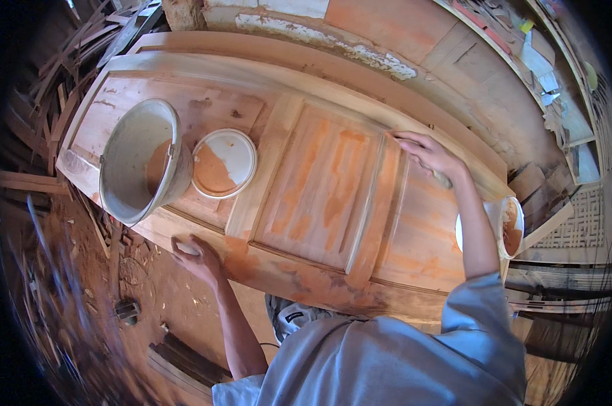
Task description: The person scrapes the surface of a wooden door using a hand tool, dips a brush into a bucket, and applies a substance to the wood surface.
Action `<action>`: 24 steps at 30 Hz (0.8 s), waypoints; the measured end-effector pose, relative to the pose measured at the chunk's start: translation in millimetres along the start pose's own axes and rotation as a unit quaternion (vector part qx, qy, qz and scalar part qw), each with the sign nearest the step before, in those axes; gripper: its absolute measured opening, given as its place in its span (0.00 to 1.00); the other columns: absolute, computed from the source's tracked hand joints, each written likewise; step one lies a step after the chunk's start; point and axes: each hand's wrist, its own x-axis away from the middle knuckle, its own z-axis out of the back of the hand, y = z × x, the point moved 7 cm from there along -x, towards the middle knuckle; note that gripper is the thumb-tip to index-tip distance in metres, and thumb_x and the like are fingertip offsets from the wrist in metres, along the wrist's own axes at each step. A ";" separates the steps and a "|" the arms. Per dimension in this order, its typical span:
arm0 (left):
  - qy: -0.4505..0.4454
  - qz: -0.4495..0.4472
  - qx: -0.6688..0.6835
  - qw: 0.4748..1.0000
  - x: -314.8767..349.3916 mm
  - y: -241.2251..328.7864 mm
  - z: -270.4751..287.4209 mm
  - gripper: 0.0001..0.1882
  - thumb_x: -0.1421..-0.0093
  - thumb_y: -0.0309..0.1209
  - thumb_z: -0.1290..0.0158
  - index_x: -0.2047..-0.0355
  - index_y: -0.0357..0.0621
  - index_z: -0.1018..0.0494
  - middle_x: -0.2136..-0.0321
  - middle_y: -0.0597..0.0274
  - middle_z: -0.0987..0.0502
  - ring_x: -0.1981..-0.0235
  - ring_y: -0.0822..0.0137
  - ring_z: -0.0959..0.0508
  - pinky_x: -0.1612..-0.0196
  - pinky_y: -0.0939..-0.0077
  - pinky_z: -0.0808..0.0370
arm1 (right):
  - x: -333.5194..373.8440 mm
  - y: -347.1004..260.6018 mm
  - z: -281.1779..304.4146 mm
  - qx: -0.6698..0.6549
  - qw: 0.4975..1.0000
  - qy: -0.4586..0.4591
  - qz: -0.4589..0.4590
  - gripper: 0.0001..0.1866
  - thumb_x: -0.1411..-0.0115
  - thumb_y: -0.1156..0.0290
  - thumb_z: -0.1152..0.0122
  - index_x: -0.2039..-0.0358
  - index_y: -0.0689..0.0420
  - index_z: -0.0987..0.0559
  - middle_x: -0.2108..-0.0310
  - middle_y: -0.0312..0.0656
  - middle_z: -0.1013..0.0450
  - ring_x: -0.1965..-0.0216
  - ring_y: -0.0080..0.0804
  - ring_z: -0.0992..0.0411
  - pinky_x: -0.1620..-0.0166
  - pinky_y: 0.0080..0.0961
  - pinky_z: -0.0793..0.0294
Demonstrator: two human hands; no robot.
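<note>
Fingers of both hands are at the panelled wooden door [323,183], its long axis running left to right before the person. The orange-smeared crosspiece [379,210] stretches bodyward from the right hand [431,155] — the nearer one, seemingly curled around a small pale object [442,178]; the left hand [198,260] — digits parted — is by the near edge.

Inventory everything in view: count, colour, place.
Panelled door: one, tan smeared orange, centre
Handled tool: one, dull-coloured, in right hand
Bucket: one, grey, on door's left
Lid or tub: one, white and orange, beside bucket
Tub: one, white and orange, right end
Board: one, brown, behind door
Scrap wood: many, brown, upper left
Floor: one, reddish-brown, lower left
Shirt: one, grey-blue, bottom
Left hand: one, bare, door's near edge
Right hand: one, bare, door's far side
</note>
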 end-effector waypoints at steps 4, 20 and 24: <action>0.005 0.011 0.016 1.000 0.8 4.3 0.0 0.30 0.33 0.42 0.48 0.37 0.38 0.37 0.41 0.32 0.36 0.38 0.36 0.36 0.37 0.46 0.37 | 94.3 66.8 -31.9 -0.346 0.929 0.125 -0.038 0.25 0.27 0.47 0.53 0.42 0.52 0.29 0.78 0.27 0.36 0.88 0.16 0.41 0.86 0.20 0.39; -0.006 -0.022 -0.049 0.999 -14.4 -41.5 -27.3 0.32 0.36 0.45 0.44 0.40 0.35 0.34 0.49 0.34 0.28 0.49 0.37 0.27 0.47 0.42 0.29 | 352.1 248.7 -318.3 -0.501 0.704 0.487 -0.125 0.21 0.26 0.53 0.52 0.75 0.49 0.33 0.86 0.30 0.40 0.86 0.19 0.42 0.81 0.21 0.42; 0.025 -0.024 -0.053 0.998 -32.0 -72.0 -31.1 0.30 0.39 0.50 0.42 0.46 0.40 0.31 0.53 0.40 0.27 0.55 0.43 0.25 0.53 0.44 0.27 | 362.0 286.2 -351.7 -0.396 0.640 0.648 -0.117 0.16 0.26 0.57 0.51 0.71 0.50 0.32 0.79 0.28 0.39 0.79 0.15 0.42 0.76 0.17 0.44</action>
